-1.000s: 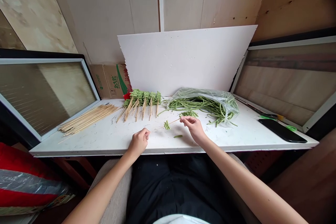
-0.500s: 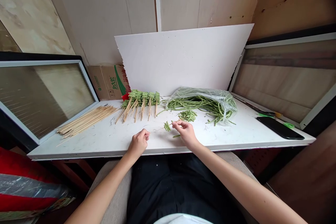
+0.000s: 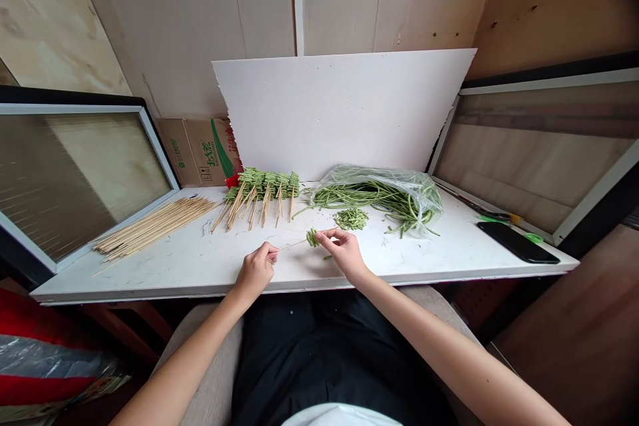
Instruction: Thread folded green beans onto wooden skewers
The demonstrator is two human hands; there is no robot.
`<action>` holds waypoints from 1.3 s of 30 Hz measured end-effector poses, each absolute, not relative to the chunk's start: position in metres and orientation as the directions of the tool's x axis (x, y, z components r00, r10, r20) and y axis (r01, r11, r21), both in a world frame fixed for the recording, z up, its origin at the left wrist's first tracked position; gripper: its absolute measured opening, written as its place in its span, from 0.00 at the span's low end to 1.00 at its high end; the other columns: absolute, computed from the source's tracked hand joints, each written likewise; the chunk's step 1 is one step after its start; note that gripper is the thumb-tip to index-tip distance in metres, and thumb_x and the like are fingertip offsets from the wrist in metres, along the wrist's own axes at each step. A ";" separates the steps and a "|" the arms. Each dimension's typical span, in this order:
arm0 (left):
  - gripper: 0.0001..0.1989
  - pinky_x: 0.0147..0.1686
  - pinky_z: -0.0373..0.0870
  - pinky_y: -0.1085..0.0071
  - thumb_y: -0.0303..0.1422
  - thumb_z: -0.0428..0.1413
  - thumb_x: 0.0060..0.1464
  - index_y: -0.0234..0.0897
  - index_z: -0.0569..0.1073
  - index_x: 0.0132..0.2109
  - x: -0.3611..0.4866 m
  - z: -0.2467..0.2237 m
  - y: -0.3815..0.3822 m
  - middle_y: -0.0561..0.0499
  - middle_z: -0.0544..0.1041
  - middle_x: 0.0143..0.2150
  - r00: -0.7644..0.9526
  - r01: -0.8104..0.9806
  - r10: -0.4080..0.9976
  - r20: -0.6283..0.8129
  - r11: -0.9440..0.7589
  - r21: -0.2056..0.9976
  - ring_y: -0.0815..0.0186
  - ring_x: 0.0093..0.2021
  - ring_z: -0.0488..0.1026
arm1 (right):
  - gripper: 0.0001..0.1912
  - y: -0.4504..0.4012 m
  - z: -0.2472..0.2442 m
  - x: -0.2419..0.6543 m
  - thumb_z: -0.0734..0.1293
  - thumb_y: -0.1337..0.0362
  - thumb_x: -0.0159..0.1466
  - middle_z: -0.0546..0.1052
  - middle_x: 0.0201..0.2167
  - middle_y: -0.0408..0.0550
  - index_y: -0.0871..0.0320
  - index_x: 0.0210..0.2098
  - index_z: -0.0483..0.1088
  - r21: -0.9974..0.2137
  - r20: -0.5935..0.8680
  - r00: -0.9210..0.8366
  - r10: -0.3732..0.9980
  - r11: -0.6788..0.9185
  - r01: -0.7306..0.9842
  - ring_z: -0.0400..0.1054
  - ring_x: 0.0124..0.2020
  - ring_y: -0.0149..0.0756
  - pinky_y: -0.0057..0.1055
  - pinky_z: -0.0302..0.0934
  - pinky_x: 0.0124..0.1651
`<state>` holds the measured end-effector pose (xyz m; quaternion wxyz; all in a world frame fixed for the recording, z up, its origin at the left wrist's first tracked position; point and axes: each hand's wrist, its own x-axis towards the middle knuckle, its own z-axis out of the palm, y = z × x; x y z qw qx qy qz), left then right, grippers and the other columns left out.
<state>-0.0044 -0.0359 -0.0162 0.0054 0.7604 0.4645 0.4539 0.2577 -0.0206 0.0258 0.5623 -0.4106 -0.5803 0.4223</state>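
Note:
My left hand (image 3: 256, 267) is closed around the near end of a thin bamboo skewer (image 3: 293, 244), held low over the white table. Several short pieces of green long bean (image 3: 311, 237) sit side by side across the skewer near its right end. My right hand (image 3: 344, 253) pinches a piece of bean at that end, against the threaded ones; the fingers partly hide it. Under the right hand, a loose bean piece (image 3: 327, 257) lies on the table. Just beyond is a small pile of cut beans (image 3: 351, 217).
Bare skewers (image 3: 154, 226) lie in a bundle at left. Filled bean skewers (image 3: 264, 186) are stacked at the back, beside a cardboard box (image 3: 194, 153). A clear plastic bag (image 3: 424, 190) holds long uncut beans. A black phone (image 3: 516, 241) rests near the right edge.
My right hand has moved left along the skewer, closing the gap to the threaded bean pieces. My left hand keeps its hold. The whole view has shifted slightly.

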 end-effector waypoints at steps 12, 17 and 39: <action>0.12 0.38 0.74 0.71 0.21 0.47 0.59 0.41 0.70 0.40 -0.004 -0.016 -0.035 0.53 0.77 0.30 0.096 0.713 0.722 0.685 -0.530 0.459 0.64 0.34 0.79 | 0.06 0.006 0.045 0.323 0.79 0.57 0.54 0.83 0.32 0.50 0.48 0.31 0.85 -0.651 0.374 -0.540 0.754 0.628 0.426 0.72 0.37 0.47 0.43 0.65 0.49; 0.11 0.38 0.73 0.71 0.21 0.47 0.59 0.41 0.70 0.40 -0.004 -0.016 -0.034 0.53 0.76 0.31 0.104 0.708 0.722 0.685 -0.537 0.458 0.64 0.34 0.79 | 0.04 0.006 0.041 0.321 0.78 0.56 0.58 0.82 0.30 0.49 0.47 0.29 0.84 -0.595 0.409 -0.579 0.705 0.687 0.417 0.72 0.38 0.47 0.46 0.61 0.55; 0.10 0.35 0.69 0.73 0.22 0.47 0.62 0.40 0.71 0.41 -0.003 -0.016 -0.032 0.54 0.75 0.30 0.131 0.705 0.765 0.631 -0.519 0.483 0.66 0.32 0.76 | 0.19 0.026 0.023 0.327 0.82 0.50 0.52 0.75 0.35 0.45 0.54 0.34 0.77 -0.937 0.125 -0.281 0.952 0.020 -0.349 0.65 0.32 0.32 0.30 0.62 0.36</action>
